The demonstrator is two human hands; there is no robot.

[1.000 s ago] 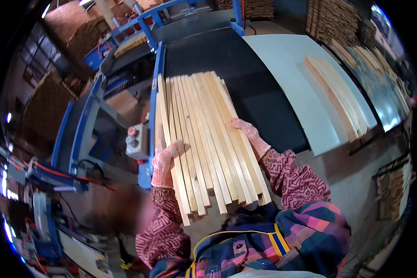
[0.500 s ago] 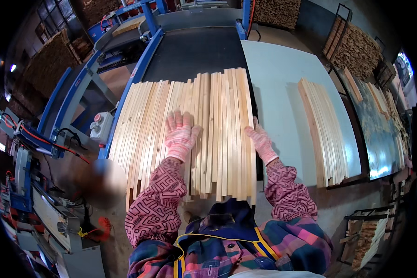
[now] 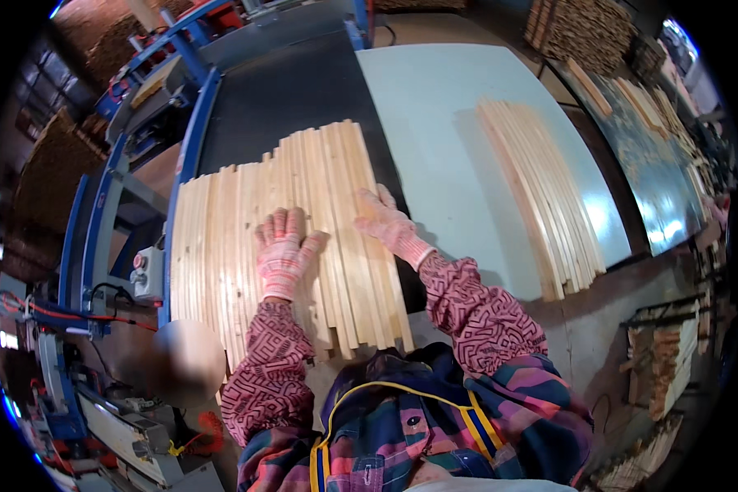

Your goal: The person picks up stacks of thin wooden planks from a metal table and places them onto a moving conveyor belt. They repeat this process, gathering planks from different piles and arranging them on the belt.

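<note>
A wide row of pale wooden strips lies side by side on the black conveyor belt, their far ends uneven. Pressed flat on the middle of the row is my left hand, in a pink and white knitted glove, fingers spread. My right hand, gloved alike, lies over the strips near the row's right edge, its fingers stretched out and somewhat blurred. Neither hand is wrapped round a strip.
To the right, a pale blue-green board bears a smaller bundle of strips. Beyond it is a glossy dark table with loose wood. Blue machine rails and a grey control box with a red button stand left.
My right hand has moved from the row's right side onto its top. My view has turned rightward, and the strips' far ends now step down more toward the left.
</note>
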